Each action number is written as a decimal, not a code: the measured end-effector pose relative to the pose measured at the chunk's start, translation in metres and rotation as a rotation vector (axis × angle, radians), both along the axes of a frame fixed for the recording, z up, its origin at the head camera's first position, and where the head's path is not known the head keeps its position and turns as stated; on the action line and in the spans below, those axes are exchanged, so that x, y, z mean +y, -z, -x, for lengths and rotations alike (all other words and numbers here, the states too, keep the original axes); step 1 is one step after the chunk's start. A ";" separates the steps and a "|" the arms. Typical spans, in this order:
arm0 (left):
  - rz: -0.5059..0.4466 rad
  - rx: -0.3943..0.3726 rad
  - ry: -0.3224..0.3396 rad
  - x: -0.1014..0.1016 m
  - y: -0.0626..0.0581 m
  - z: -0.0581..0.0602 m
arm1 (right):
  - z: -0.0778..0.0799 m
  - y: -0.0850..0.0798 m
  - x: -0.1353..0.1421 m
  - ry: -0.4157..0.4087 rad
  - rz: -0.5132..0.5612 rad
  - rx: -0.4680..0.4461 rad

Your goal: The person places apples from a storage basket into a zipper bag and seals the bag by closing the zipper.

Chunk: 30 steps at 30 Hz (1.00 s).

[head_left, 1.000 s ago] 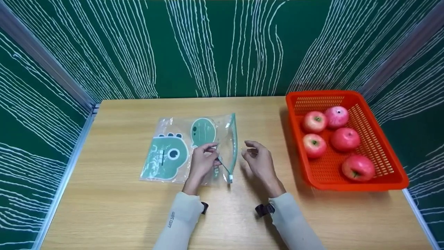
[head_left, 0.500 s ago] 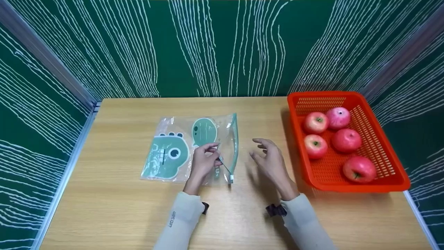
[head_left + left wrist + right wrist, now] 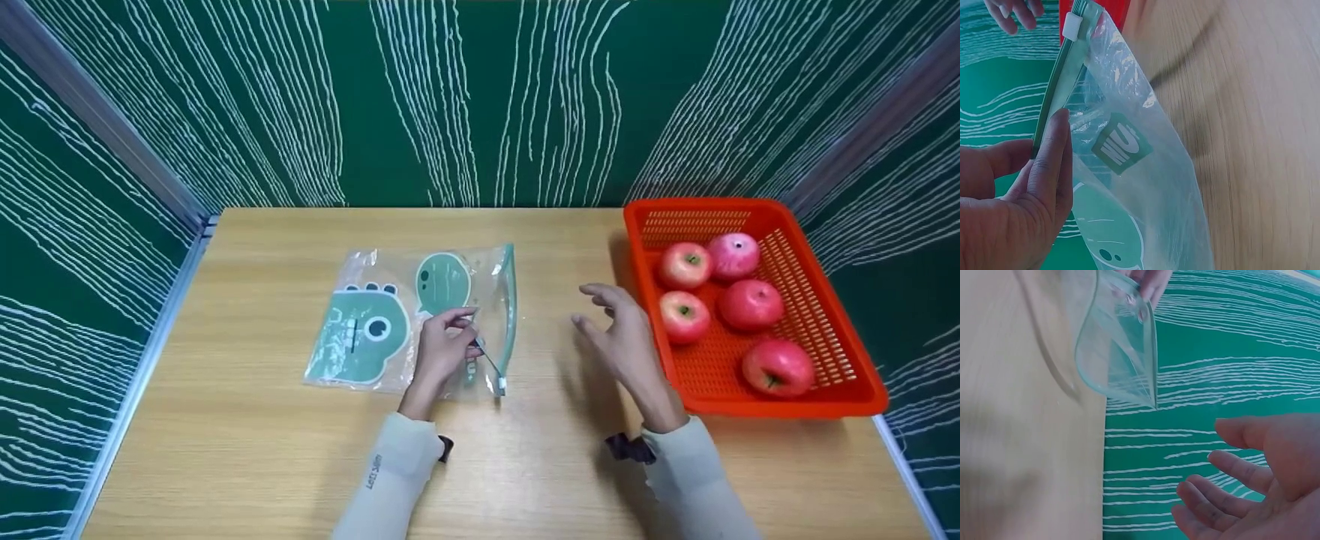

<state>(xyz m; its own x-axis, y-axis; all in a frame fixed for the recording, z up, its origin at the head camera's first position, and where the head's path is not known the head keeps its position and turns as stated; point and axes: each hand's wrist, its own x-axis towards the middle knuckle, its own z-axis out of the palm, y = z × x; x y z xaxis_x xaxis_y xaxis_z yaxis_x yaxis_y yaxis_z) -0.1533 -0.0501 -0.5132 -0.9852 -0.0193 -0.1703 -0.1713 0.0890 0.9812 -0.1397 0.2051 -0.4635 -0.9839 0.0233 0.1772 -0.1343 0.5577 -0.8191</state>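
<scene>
A person sat at a wooden table (image 3: pixel 247 420) walled on three sides by dark green panels with pale wavy lines. A clear zip bag (image 3: pixel 390 315) printed with green cartoon shapes lay flat near the middle of the table, its green zip strip (image 3: pixel 511 315) running along the edge that faced the basket. The left hand (image 3: pixel 442 349) pinched the upper lip of the bag's mouth between thumb and fingertips and lifted it, so the opening gaped; the right wrist view showed that mouth bowed into a curve. A white slider (image 3: pixel 500 386) sat at the near end of the strip.

The right hand (image 3: pixel 622 337) hovered between the bag and an orange plastic basket (image 3: pixel 787 397), fingers spread and relaxed, holding nothing. The basket stood along the table's right edge and held five red apples; the nearest to the hand was a small one (image 3: pixel 681 316) by the basket's left wall.

In my judgement, the pinch on the thin film was slight: the lip could slip free and the mouth fall shut. The bag was otherwise unweighted, so a tug could drag it across the table. The reaching hand could also knock the basket's wall.
</scene>
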 end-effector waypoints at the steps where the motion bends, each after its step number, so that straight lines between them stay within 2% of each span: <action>1: -0.004 0.000 0.000 0.000 0.000 0.000 | 0.000 -0.002 0.002 0.001 -0.002 0.006; 5: -0.019 -0.005 0.001 0.000 -0.001 0.000 | 0.001 -0.009 0.011 0.011 0.003 0.016; 15: 0.001 -0.025 -0.004 0.000 -0.003 -0.001 | -0.005 -0.023 0.034 0.002 -0.070 -0.117; 24: 0.004 -0.003 -0.005 -0.001 -0.001 -0.002 | -0.007 -0.027 0.051 -0.003 -0.143 -0.056; 30: -0.012 0.005 0.001 -0.002 -0.002 -0.001 | -0.005 -0.027 0.063 0.023 -0.193 0.000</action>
